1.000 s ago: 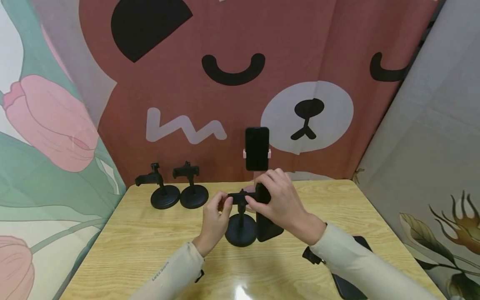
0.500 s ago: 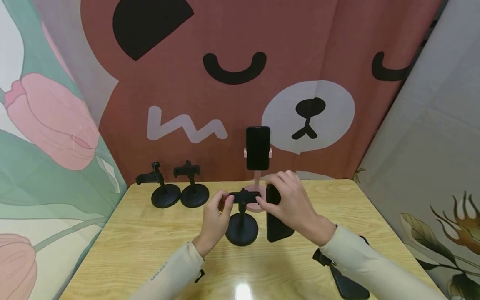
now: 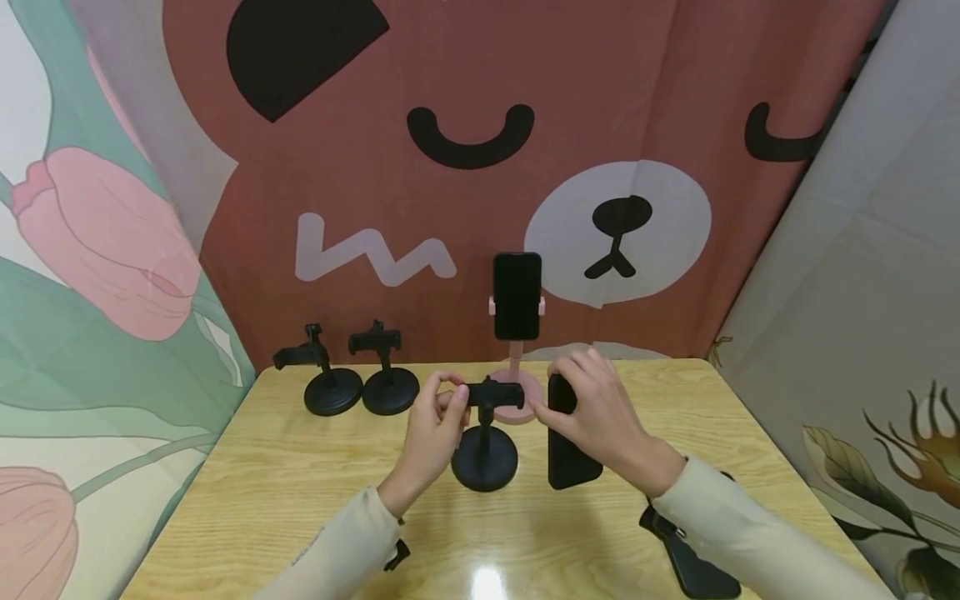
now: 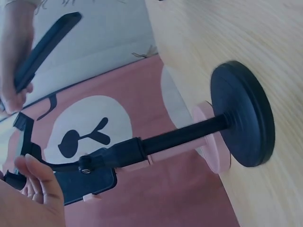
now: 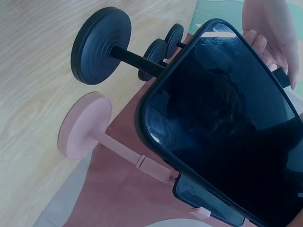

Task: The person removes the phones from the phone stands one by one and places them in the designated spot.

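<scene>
My left hand (image 3: 429,429) pinches the left end of the clamp on a black phone stand (image 3: 486,460), which stands upright on its round base. The clamp holds no phone. To the right of it, my right hand (image 3: 603,417) grips a black phone (image 3: 570,454) by its upper part, tilted and apart from the clamp. In the left wrist view, the stand's stem (image 4: 184,137) rises to the clamp under my left fingers. The held phone (image 5: 213,104) fills much of the right wrist view, its dark glossy screen showing.
Behind the black stand is a pink phone stand (image 3: 525,400) with a phone (image 3: 517,296) upright in its clamp. Two more black stands, one (image 3: 332,392) beside another (image 3: 390,392), occupy the back left. Another black phone (image 3: 697,562) lies partly under my right sleeve. A printed curtain (image 3: 360,192) backs the table.
My right hand has moved right with the phone, from right beside the clamp to a gap away from it. My left hand stays at the clamp's left end. The pink base has come into fuller view.
</scene>
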A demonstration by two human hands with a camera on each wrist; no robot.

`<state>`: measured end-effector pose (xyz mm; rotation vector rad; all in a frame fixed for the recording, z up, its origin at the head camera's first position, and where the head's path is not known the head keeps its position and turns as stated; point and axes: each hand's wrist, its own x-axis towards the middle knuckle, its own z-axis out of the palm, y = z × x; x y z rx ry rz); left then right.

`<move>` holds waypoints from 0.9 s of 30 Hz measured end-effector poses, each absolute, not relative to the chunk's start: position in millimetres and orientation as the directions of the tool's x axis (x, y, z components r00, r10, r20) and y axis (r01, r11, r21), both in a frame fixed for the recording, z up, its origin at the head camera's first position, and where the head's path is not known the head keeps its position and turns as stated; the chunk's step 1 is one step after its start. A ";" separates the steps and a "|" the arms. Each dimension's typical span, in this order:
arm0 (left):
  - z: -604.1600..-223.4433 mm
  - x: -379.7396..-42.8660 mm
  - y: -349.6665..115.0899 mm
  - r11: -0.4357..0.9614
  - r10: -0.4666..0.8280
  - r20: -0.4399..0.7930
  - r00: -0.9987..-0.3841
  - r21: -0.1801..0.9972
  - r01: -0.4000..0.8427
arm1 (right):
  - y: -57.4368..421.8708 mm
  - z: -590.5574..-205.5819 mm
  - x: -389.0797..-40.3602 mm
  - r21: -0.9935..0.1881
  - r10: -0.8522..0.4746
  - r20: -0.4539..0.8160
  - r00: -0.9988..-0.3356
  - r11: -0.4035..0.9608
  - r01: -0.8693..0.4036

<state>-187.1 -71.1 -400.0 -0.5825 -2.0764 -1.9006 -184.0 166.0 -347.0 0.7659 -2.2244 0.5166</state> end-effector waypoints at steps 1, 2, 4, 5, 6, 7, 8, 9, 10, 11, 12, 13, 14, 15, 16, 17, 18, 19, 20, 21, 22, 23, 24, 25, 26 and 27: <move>-399.3 -186.7 -71.7 0.034 0.124 0.426 -0.896 0.901 0.433 | 166.7 -348.0 -183.7 -0.137 -0.364 0.734 -0.574 0.747 -0.650; -398.3 -186.3 -72.1 0.012 0.137 0.405 -0.904 0.912 0.410 | 167.2 -348.8 -183.2 -0.141 -0.361 0.730 -0.580 0.751 -0.645; -397.0 -186.0 -73.1 -0.018 0.159 0.363 -0.918 0.931 0.365 | 168.4 -350.4 -182.4 -0.146 -0.357 0.724 -0.590 0.757 -0.637; -396.2 -185.8 -73.7 -0.029 0.171 0.342 -0.924 0.939 0.342 | 168.9 -351.2 -182.1 -0.148 -0.355 0.722 -0.594 0.759 -0.634; -395.4 -185.6 -74.3 -0.037 0.182 0.324 -0.928 0.946 0.323 | 169.5 -352.0 -182.0 -0.147 -0.356 0.720 -0.596 0.761 -0.632; -394.6 -185.3 -75.1 -0.042 0.193 0.307 -0.932 0.952 0.305 | 170.1 -352.8 -181.9 -0.147 -0.356 0.719 -0.597 0.762 -0.630; -393.7 -185.0 -75.8 -0.048 0.203 0.289 -0.936 0.957 0.285 | 170.6 -353.5 -181.9 -0.146 -0.356 0.717 -0.600 0.764 -0.628; -392.9 -184.8 -76.5 -0.050 0.210 0.268 -0.940 0.963 0.264 | 171.2 -354.5 -182.0 -0.146 -0.355 0.716 -0.601 0.766 -0.626; -392.0 -184.5 -77.0 -0.055 0.217 0.248 -0.944 0.969 0.242 | 171.8 -355.5 -182.1 -0.145 -0.354 0.716 -0.602 0.767 -0.625; -391.0 -184.2 -77.5 -0.057 0.222 0.228 -0.948 0.974 0.220 | 172.5 -356.6 -182.3 -0.145 -0.352 0.716 -0.603 0.769 -0.622; -390.2 -184.0 -77.9 -0.060 0.227 0.210 -0.951 0.978 0.201 | 173.1 -357.6 -182.5 -0.144 -0.351 0.715 -0.604 0.771 -0.620; -389.4 -183.9 -78.2 -0.064 0.230 0.193 -0.954 0.981 0.183 | 173.6 -358.5 -182.6 -0.144 -0.350 0.715 -0.605 0.773 -0.618; -388.9 -183.9 -78.4 -0.068 0.230 0.178 -0.957 0.984 0.167 | 174.1 -359.4 -182.8 -0.144 -0.349 0.716 -0.605 0.774 -0.617; -388.5 -184.1 -78.5 -0.070 0.229 0.165 -0.959 0.986 0.153 | 174.6 -360.5 -183.0 -0.142 -0.348 0.717 -0.604 0.775 -0.616; -388.1 -184.2 -78.6 -0.074 0.228 0.154 -0.961 0.987 0.141 | 175.0 -361.1 -183.1 -0.142 -0.349 0.716 -0.604 0.775 -0.616; -388.0 -184.4 -78.8 -0.079 0.227 0.145 -0.963 0.988 0.130 | 175.2 -361.7 -183.1 -0.142 -0.349 0.716 -0.605 0.775 -0.615; -387.9 -184.6 -78.9 -0.088 0.225 0.133 -0.965 0.989 0.116 | 175.5 -362.2 -183.1 -0.142 -0.350 0.714 -0.606 0.775 -0.615; -387.9 -184.8 -79.1 -0.095 0.223 0.121 -0.967 0.990 0.102 | 175.7 -362.7 -183.1 -0.143 -0.350 0.713 -0.607 0.775 -0.616; -387.8 -184.8 -79.4 -0.105 0.221 0.107 -0.969 0.991 0.086 | 176.1 -363.2 -183.1 -0.145 -0.350 0.712 -0.609 0.775 -0.615; -387.5 -184.8 -79.5 -0.114 0.222 0.094 -0.971 0.991 0.070 | 176.4 -363.8 -183.1 -0.148 -0.349 0.710 -0.611 0.774 -0.615; -387.2 -184.6 -79.8 -0.126 0.225 0.080 -0.971 0.991 0.052 | 176.5 -364.0 -182.9 -0.152 -0.348 0.709 -0.614 0.774 -0.615; -386.9 -184.5 -79.9 -0.140 0.229 0.066 -0.971 0.990 0.035 | 176.8 -364.6 -182.8 -0.155 -0.346 0.708 -0.616 0.774 -0.614; -386.5 -184.2 -80.1 -0.151 0.232 0.055 -0.971 0.988 0.020 | 177.0 -365.1 -182.7 -0.157 -0.344 0.707 -0.617 0.775 -0.612; -386.0 -183.8 -80.2 -0.160 0.235 0.046 -0.971 0.987 0.008 | 177.1 -365.6 -182.6 -0.158 -0.344 0.707 -0.618 0.775 -0.611; -385.5 -183.6 -80.3 -0.168 0.238 0.038 -0.971 0.986 -0.003 | 177.2 -366.0 -182.3 -0.159 -0.343 0.706 -0.619 0.776 -0.611; -385.1 -183.3 -80.3 -0.173 0.240 0.032 -0.970 0.985 -0.010 | 177.2 -366.3 -182.0 -0.158 -0.343 0.705 -0.620 0.776 -0.610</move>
